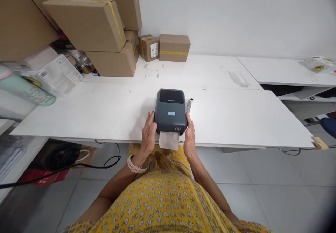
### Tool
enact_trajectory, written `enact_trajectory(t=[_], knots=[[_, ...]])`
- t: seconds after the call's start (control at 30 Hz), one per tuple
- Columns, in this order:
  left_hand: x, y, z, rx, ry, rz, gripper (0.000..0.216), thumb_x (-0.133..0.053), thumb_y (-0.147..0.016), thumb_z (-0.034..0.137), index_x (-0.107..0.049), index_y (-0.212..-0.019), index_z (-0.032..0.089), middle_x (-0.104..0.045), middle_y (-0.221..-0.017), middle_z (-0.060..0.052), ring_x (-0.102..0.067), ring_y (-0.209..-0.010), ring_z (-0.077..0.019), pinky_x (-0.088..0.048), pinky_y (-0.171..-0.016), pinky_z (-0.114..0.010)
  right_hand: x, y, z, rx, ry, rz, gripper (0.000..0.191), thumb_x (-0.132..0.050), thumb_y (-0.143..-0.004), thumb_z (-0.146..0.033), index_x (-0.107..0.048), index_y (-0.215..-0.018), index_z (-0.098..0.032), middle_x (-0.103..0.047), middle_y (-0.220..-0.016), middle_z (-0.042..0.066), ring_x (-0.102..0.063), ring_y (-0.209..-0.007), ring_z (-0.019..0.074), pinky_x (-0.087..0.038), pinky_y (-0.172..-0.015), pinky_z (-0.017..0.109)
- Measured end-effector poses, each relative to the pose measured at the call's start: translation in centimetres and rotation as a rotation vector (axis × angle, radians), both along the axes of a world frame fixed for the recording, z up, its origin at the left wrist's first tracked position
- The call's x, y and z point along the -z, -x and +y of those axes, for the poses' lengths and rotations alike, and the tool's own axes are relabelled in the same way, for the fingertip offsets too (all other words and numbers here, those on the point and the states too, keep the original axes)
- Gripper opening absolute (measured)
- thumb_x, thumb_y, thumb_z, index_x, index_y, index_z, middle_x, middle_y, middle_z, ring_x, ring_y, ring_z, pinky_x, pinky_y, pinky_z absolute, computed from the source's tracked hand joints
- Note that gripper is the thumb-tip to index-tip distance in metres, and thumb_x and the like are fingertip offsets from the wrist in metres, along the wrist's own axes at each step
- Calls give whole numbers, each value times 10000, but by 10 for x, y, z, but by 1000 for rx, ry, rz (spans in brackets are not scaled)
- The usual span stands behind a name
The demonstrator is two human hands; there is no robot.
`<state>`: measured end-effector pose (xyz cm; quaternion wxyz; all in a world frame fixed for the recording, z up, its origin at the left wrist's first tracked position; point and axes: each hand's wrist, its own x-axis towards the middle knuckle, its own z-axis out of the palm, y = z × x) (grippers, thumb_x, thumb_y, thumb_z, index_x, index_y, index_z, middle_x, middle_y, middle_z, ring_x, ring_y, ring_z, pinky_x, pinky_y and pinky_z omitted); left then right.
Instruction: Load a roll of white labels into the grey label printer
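A dark grey label printer (171,107) sits near the front edge of the white table, its front facing me. A blank white label strip (169,140) sticks out of its front and hangs toward the table edge. My left hand (149,133) presses against the printer's left side, fingers along the casing and thumb at the front corner. On the right side, my right hand (189,136) grips the casing in the same way. Just beyond my right fingers lies a small white roll-shaped object (190,103), partly hidden by the printer.
Cardboard boxes (111,59) are stacked at the back left, with two smaller cartons (174,47) along the wall. A mint-green bottle (28,86) and a white box (59,75) stand at the far left. A black cable (86,164) hangs below the table (236,121).
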<state>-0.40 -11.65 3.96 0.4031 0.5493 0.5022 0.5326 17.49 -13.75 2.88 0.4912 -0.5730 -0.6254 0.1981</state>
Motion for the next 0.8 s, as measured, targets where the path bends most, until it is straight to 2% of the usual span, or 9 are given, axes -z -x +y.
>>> enact_trajectory(t=[0.1,0.23,0.3,0.4,0.5,0.6,0.7,0.8], knots=[[-16,4,18,0,-71,-2,570,-389,-997,564,-525,-1470,275,-391,-1623,-22,-286,-1540,-243,-262,-1272,-443,-22,-3,15,8,-81,-97,584,-144,-1045,-490,-141,-1611,-345,-324,-1655,85,-322,-1523,324,-323,-1197,607],[-36,6,58,11,-153,-87,590,-285,-1010,582,-616,-1368,250,-589,-1474,-45,-460,-1446,-226,-344,-1225,-437,-65,-8,64,15,-234,-249,625,-62,-1031,-527,-29,-1619,-318,-318,-1628,118,-322,-1515,322,-350,-1180,588],[-35,5,75,-37,-116,-124,542,-363,-997,553,-633,-1325,218,-635,-1415,-90,-546,-1366,-239,-409,-1165,-453,-86,-8,96,34,-291,-268,623,-11,-1029,-528,44,-1615,-324,-281,-1628,115,-291,-1528,303,-335,-1186,589],[-18,5,86,-113,31,-80,461,-529,-920,481,-659,-1241,175,-700,-1279,-136,-641,-1208,-242,-490,-1042,-426,-109,-7,142,42,-348,-222,629,-10,-1028,-565,75,-1607,-336,-245,-1632,98,-239,-1545,306,-280,-1202,625],[1,7,85,-109,165,70,473,-604,-851,415,-653,-1242,152,-720,-1134,-120,-661,-1031,-217,-515,-914,-363,-121,-10,181,32,-350,-180,664,-51,-1021,-623,0,-1604,-309,-254,-1630,100,-255,-1536,280,-289,-1214,584],[8,9,86,-60,228,224,542,-634,-816,431,-636,-1276,145,-695,-1005,-84,-630,-855,-188,-498,-780,-319,-127,-18,211,25,-283,-174,686,-78,-1014,-654,-112,-1581,-270,-289,-1616,110,-318,-1509,235,-340,-1207,499],[2,12,94,14,265,370,576,-635,-809,467,-625,-1294,156,-671,-889,-55,-620,-790,-193,-465,-700,-302,-134,-25,221,38,-244,-219,705,-150,-998,-690,-181,-1565,-271,-325,-1604,110,-316,-1512,275,-308,-1212,556],[-11,15,107,107,301,535,586,-633,-803,465,-611,-1303,160,-695,-851,-63,-651,-786,-225,-459,-682,-309,-139,-26,202,89,-322,-286,685,-265,-991,-677,-283,-1534,-259,-384,-1573,130,-320,-1500,312,-290,-1206,591]])
